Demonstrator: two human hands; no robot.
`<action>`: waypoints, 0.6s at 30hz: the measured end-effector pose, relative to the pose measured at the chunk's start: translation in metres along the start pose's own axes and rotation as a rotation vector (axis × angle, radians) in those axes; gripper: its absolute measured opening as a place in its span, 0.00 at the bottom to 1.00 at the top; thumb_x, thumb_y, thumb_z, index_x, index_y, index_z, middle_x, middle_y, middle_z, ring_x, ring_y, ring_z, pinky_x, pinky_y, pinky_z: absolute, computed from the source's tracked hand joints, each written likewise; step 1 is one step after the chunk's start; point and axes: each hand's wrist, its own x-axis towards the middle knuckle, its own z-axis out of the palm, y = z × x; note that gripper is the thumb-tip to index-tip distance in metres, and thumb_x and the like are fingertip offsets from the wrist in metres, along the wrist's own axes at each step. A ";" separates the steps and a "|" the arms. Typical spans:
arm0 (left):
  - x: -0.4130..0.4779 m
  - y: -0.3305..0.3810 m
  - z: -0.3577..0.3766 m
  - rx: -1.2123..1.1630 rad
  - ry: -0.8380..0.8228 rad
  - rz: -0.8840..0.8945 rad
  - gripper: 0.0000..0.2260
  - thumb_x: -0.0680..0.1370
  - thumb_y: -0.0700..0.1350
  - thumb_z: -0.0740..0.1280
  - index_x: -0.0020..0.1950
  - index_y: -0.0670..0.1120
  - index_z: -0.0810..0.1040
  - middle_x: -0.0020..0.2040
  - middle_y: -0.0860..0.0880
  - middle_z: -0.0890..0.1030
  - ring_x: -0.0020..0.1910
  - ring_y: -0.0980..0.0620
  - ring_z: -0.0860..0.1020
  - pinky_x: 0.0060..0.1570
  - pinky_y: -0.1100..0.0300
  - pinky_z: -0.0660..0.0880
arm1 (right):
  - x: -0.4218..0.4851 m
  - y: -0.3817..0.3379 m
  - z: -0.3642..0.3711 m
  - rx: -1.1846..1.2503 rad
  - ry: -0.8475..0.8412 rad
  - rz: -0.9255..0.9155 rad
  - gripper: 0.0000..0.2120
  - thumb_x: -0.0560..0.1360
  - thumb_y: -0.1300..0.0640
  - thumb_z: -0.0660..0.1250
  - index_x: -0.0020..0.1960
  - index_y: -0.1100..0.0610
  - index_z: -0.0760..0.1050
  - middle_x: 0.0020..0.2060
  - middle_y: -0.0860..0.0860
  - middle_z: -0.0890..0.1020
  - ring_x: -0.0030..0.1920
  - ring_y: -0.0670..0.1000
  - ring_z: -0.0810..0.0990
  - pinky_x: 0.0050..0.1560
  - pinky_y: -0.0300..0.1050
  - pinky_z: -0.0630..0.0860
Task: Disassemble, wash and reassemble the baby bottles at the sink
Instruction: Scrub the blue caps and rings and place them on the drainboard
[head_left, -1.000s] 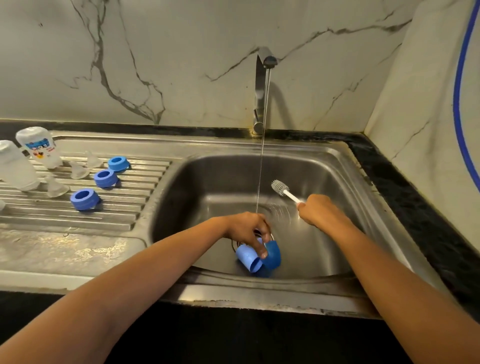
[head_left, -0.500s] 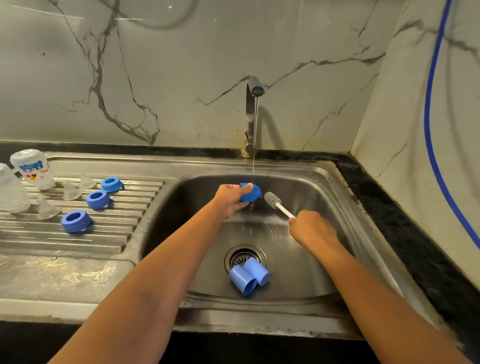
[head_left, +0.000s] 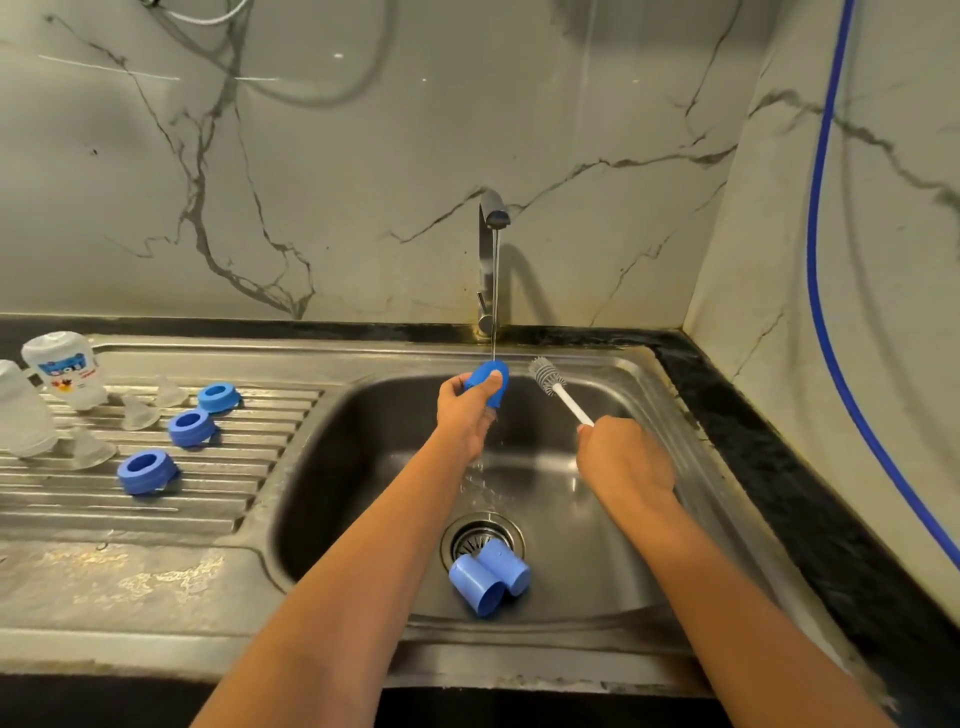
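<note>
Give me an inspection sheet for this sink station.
Surface: steel sink wet, tap running, drainboard holding parts.
Job's things: blue cap under the stream; two more caps by the drain; three rings, three teats, two bottles on the drainboard.
Clutter: nothing seen.
Hands: left hand grips the cap; right hand grips the brush, bristles beside the cap, not touching.
Cables: blue hose hangs at right.
Surroundings: marbled walls, dark counter.

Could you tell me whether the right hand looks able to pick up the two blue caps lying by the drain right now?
Probably not yet: the right hand grips the brush. Nothing blocks the way down to the blue caps at the drain.
</note>
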 end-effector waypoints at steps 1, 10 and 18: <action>-0.004 -0.001 0.000 -0.052 0.004 -0.015 0.18 0.75 0.42 0.72 0.62 0.46 0.71 0.54 0.43 0.76 0.42 0.49 0.77 0.45 0.57 0.78 | -0.001 -0.002 -0.001 0.000 0.006 -0.006 0.19 0.83 0.51 0.52 0.63 0.59 0.76 0.57 0.58 0.80 0.56 0.60 0.79 0.49 0.47 0.72; -0.037 -0.010 -0.001 0.116 -0.008 0.113 0.15 0.76 0.36 0.69 0.61 0.46 0.70 0.51 0.46 0.76 0.43 0.51 0.77 0.52 0.54 0.78 | -0.009 -0.007 -0.005 0.078 -0.005 -0.113 0.19 0.82 0.49 0.52 0.58 0.60 0.76 0.53 0.57 0.81 0.51 0.59 0.79 0.42 0.46 0.68; -0.051 -0.020 -0.022 0.467 0.237 0.207 0.22 0.74 0.42 0.71 0.65 0.46 0.67 0.57 0.45 0.73 0.50 0.46 0.77 0.50 0.54 0.76 | -0.012 -0.007 -0.013 0.003 -0.086 -0.238 0.16 0.80 0.47 0.55 0.50 0.56 0.77 0.33 0.49 0.71 0.35 0.52 0.73 0.37 0.44 0.68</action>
